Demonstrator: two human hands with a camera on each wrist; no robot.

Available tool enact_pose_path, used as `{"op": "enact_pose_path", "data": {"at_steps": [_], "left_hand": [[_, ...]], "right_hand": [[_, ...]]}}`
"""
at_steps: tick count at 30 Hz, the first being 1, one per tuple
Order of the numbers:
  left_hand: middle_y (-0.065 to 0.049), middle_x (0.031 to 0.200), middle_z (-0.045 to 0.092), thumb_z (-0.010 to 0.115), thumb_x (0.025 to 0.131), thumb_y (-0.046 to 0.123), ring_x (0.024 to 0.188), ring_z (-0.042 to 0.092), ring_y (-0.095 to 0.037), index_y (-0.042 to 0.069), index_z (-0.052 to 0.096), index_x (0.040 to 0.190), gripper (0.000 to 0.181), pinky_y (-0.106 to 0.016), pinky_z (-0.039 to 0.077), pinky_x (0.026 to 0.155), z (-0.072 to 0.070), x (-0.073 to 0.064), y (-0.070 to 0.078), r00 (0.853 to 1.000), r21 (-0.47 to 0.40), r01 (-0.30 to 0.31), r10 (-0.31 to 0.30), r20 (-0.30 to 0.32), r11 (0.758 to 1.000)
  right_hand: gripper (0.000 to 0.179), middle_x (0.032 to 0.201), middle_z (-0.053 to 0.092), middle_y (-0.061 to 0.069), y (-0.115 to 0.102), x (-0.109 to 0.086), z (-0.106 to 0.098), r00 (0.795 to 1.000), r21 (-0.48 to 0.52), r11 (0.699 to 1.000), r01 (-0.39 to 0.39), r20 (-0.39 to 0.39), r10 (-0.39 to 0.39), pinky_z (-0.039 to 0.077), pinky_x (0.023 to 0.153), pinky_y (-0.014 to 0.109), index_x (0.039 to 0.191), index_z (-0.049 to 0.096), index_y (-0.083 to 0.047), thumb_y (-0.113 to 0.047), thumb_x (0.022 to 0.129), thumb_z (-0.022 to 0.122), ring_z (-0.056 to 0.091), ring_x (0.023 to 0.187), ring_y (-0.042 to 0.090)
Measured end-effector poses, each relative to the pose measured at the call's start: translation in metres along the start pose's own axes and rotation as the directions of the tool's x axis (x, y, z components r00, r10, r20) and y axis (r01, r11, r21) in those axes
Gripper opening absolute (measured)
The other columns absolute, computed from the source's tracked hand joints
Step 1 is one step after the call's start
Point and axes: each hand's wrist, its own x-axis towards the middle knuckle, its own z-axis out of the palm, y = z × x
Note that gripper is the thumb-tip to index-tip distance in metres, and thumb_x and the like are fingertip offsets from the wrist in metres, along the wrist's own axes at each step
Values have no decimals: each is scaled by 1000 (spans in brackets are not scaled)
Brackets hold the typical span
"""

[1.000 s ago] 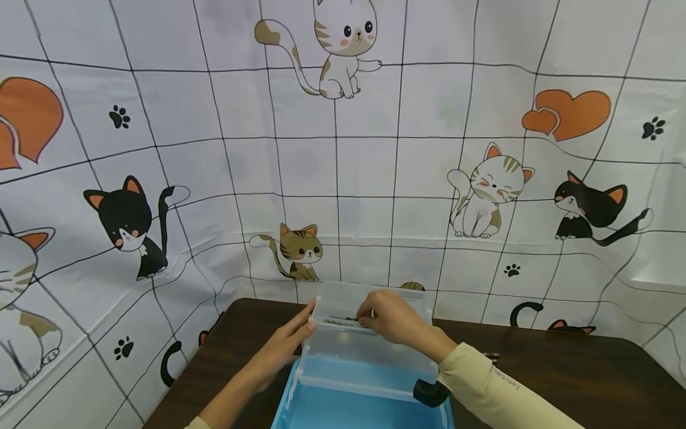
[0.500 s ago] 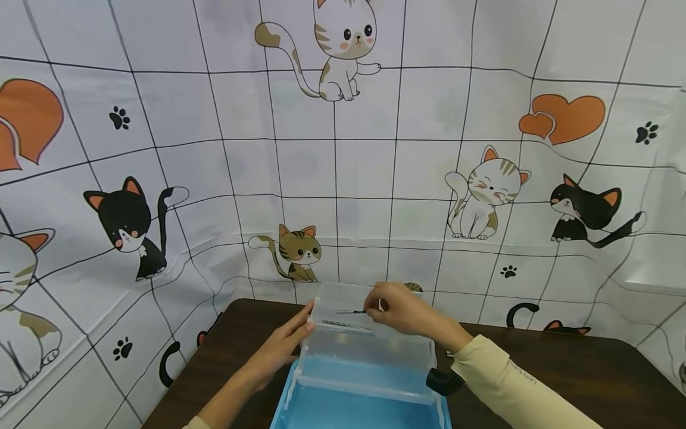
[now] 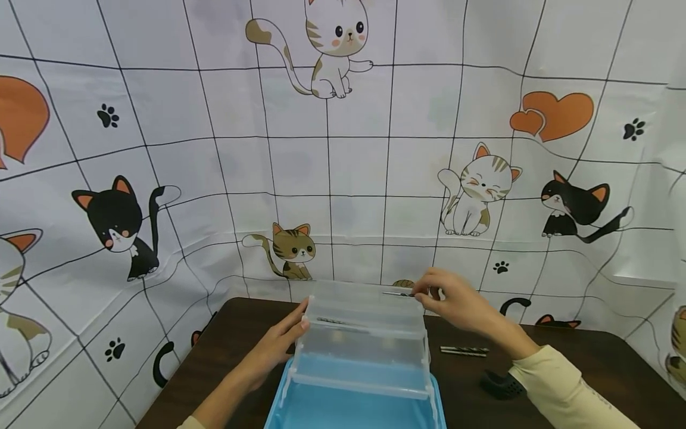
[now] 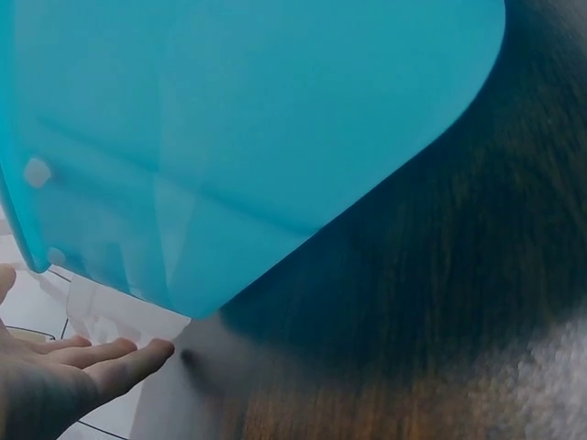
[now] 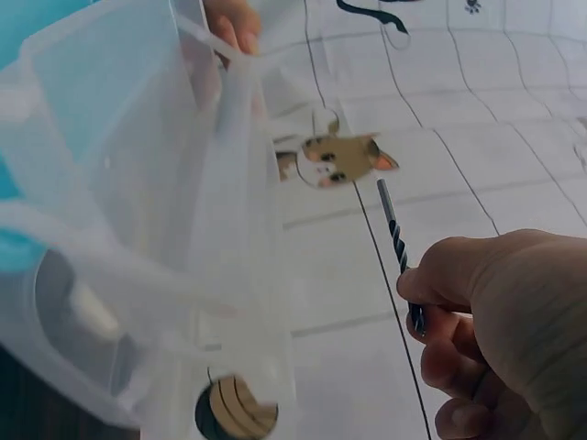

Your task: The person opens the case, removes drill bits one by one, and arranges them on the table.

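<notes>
My right hand [image 3: 455,301] pinches a slim dark drill bit [image 5: 396,234] between thumb and fingers. The bit is beyond the clear tray's right end, level with its upper section. The left hand [image 3: 273,345] touches the left edge of the translucent plastic tray [image 3: 370,360], its fingers straight in the left wrist view. Another drill bit [image 3: 332,322] lies in the tray's upper part. This stepped tray stands raised over a blue box [image 3: 343,411], whose side fills much of the left wrist view.
Right of the box, a few drill bits [image 3: 463,351] lie together on the dark wooden table [image 3: 568,369]. A white cloth with cat prints [image 3: 354,161] hangs behind the table and along its sides.
My right hand has lifted the drill bit out of the tray and carried it rightward past the tray's right end. The left hand stays at the left edge.
</notes>
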Motion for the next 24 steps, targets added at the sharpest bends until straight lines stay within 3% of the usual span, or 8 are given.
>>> {"op": "enact_pose_path", "data": {"at_steps": [4,9,12,17,20,24], "left_hand": [[8,151,1,38,99,43,134,13,-38,51,16,142,49,-71,27,86,0,-2,2,1000,4,11,-11,4,1000],[10,151,2,38,98,44,134,13,-37,52,17,142,49,-72,27,86,1,0,2,1000,8,1,-1,-3,1000],[11,151,2,38,98,45,134,13,-37,51,17,142,50,-72,27,86,1,2,2,1000,14,-4,4,-3,1000],[9,150,4,38,98,45,134,15,-35,51,17,143,50,-69,30,86,2,3,1,1000,6,22,-22,-2,1000],[7,151,5,39,98,45,134,16,-34,52,17,142,50,-68,31,86,2,2,1,999,13,29,-29,-14,999],[9,150,5,39,98,45,134,17,-32,54,17,141,49,-67,32,86,2,2,3,999,13,37,-37,-27,999]], "right_hand": [[21,86,55,-8,11,-23,-17,999,-43,999,-32,-38,30,40,54,24,94,65,-23,-4,86,66,45,68,6],[19,83,53,-9,31,-56,-28,986,-76,985,-152,-74,147,39,55,24,96,66,-25,-8,88,65,46,68,7],[16,82,52,-10,46,-81,-24,970,-79,969,-234,-87,228,40,55,24,95,66,-27,-12,88,65,46,67,7],[12,86,57,-9,68,-123,-7,936,-12,936,-351,-35,350,42,53,24,94,65,-27,-17,89,64,48,64,8],[8,85,57,-8,77,-136,1,917,38,917,-397,-11,398,43,54,25,95,66,-26,-20,89,63,49,65,10],[8,88,57,-6,85,-144,6,908,78,905,-418,22,418,45,56,26,97,66,-23,-24,90,62,52,70,11]]}}
